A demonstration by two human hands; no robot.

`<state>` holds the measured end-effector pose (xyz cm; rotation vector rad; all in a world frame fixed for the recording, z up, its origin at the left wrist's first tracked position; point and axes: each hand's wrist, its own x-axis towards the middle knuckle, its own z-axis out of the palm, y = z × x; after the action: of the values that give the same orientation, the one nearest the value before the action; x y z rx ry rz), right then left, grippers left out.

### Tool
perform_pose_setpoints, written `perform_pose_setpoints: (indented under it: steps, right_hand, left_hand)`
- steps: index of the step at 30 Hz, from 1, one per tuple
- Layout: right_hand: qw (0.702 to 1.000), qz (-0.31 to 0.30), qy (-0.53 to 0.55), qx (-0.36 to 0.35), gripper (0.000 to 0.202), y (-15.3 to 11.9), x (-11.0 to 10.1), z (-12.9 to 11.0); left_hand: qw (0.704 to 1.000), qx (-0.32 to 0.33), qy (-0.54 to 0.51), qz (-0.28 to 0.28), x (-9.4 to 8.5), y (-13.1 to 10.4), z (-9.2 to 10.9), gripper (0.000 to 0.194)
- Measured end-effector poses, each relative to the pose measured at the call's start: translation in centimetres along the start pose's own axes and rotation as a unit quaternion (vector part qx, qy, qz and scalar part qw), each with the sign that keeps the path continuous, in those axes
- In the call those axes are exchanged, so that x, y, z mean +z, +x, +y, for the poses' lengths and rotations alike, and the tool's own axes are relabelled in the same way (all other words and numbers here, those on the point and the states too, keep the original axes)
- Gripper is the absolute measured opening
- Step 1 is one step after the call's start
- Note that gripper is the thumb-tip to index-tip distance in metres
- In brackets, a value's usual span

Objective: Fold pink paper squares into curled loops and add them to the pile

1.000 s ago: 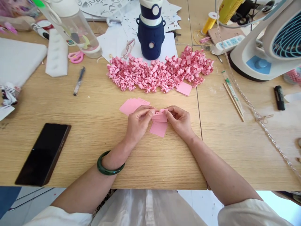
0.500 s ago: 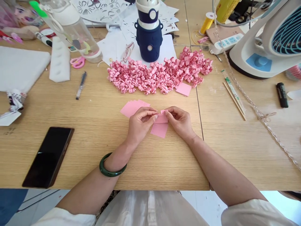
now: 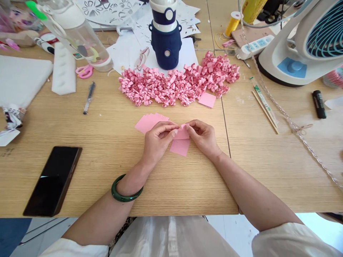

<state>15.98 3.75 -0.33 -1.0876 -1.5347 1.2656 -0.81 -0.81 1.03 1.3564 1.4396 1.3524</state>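
Note:
Between the fingertips of both hands is a small pink paper piece (image 3: 182, 133), its upper edge bent over. My left hand (image 3: 160, 140) pinches its left side, and my right hand (image 3: 202, 136) pinches the right side near the folded edge. Just below, a pink paper square (image 3: 180, 147) lies on the table, its top covered by the held piece. A fanned stack of pink paper squares (image 3: 150, 122) rests beyond my left hand. Farther back spreads a long heap of curled pink paper flowers (image 3: 171, 87), with another pink paper pad (image 3: 207, 100) at its near edge.
A dark blue bottle (image 3: 166, 46) stands behind the heap. On the left are a phone (image 3: 53, 180), a pen (image 3: 89, 98), pink scissors (image 3: 84, 71) and a clear bottle (image 3: 88, 43). To the right are wooden sticks (image 3: 265, 112), a cord (image 3: 286, 116), a marker (image 3: 318, 104) and a fan (image 3: 292, 57).
The whole view has shifted slightly, so things sit a little farther left. Both hands keep their pinch on the pink paper, with hardly any other movement.

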Motion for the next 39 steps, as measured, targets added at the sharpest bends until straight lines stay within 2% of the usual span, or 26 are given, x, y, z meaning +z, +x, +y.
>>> perform_pose_setpoints:
  steps: [8,16,28,34,39]
  right_hand:
    - [1.0,0.007,-0.008,-0.004,0.026,0.02,-0.02,-0.15]
    - [1.0,0.002,-0.005,-0.01,0.022,0.06,-0.01,-0.15]
    - [1.0,-0.015,0.014,0.001,0.023,-0.01,0.11,-0.09]
    - [1.0,-0.002,0.018,0.0,0.023,0.05,0.08,-0.03]
    - [1.0,0.0,0.01,-0.004,0.022,-0.01,0.03,-0.09]
  left_hand:
    - [0.999,-0.014,-0.034,0.013,0.03,-0.07,-0.32,0.027]
    - [1.0,0.004,-0.014,0.005,0.0,-0.14,-0.09,0.013]
    - [1.0,0.004,-0.016,0.007,-0.02,-0.02,-0.46,0.011]
    - [0.999,-0.013,-0.007,0.031,-0.08,-0.12,-0.11,0.02]
    - [1.0,-0.014,-0.023,0.002,0.01,-0.14,-0.06,0.014]
